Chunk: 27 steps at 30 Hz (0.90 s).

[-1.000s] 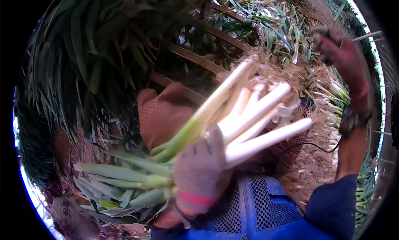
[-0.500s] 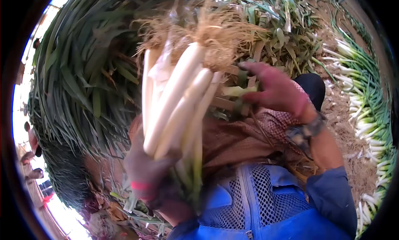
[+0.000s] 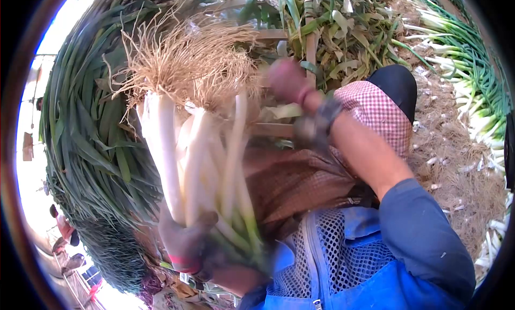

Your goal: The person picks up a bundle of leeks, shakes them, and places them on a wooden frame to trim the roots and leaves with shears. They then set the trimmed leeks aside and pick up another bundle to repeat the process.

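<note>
My left hand, in a dark glove with a red band at the wrist, is closed around a bunch of leeks low on their stems. Thick white shanks point up and away from me, with a shaggy tangle of tan roots at the top. Greener stalks at the lower end run down beside my left forearm. My right hand, in a pinkish-red glove, hovers just right of the roots. Motion smears it, and its fingers are blurred.
A tall heap of long green leaves rises on the left. Ahead are wooden slats and yellowing leaf scraps. On the right, trimmed leeks lie in a long row beside ground strewn with root bits.
The bunch has moved left and down with my left hand, its roots now fanned out. My right hand has swung left toward the roots, and its spread fingers have drawn in.
</note>
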Each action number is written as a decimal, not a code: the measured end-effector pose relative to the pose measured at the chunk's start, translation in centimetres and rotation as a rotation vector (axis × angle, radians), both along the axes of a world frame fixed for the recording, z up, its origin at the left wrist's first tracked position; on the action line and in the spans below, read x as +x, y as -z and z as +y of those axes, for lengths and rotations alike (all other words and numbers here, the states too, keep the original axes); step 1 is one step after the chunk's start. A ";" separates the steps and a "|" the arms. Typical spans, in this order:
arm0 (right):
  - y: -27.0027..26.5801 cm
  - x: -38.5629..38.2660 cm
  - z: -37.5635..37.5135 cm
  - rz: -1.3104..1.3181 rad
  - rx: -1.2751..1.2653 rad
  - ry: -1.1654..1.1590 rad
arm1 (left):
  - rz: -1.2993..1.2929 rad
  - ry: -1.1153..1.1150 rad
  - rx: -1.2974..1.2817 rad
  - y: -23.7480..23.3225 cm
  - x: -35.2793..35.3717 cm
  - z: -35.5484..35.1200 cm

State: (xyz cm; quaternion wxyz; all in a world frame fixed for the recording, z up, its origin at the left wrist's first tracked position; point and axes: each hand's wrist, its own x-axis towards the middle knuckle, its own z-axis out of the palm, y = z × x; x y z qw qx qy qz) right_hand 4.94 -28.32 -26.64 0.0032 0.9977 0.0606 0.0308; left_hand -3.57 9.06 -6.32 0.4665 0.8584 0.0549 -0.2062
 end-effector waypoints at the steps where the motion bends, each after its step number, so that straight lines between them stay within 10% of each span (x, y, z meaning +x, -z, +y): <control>1: 0.6 0.8 -4.1 -0.196 -0.146 0.279 | -0.008 -0.002 0.009 -0.1 -0.2 0.0; 2: 0.1 1.1 -8.7 -0.156 -0.169 0.366 | -0.004 0.003 0.013 -0.2 -0.4 0.2; 4: -4.1 0.4 -11.9 -0.120 1.115 0.800 | 0.038 -0.053 -0.029 -0.5 -0.4 0.7; 9: -9.1 -4.9 -3.7 0.250 0.724 0.082 | -0.069 -0.024 -0.113 0.6 0.0 1.4; 12: -11.7 -6.3 0.9 0.404 0.936 0.135 | -0.038 -0.031 -0.136 0.3 0.1 1.5; 16: -14.7 -6.8 3.5 0.112 1.117 -0.001 | 0.075 -0.010 -0.165 -0.9 0.4 1.2; 18: -16.3 -6.7 3.6 0.138 0.562 0.156 | 0.039 0.021 -0.148 -1.3 0.6 0.2; 27: -24.8 -9.2 9.4 -0.746 0.766 -0.376 | -0.080 0.019 -0.188 -0.2 0.1 -1.2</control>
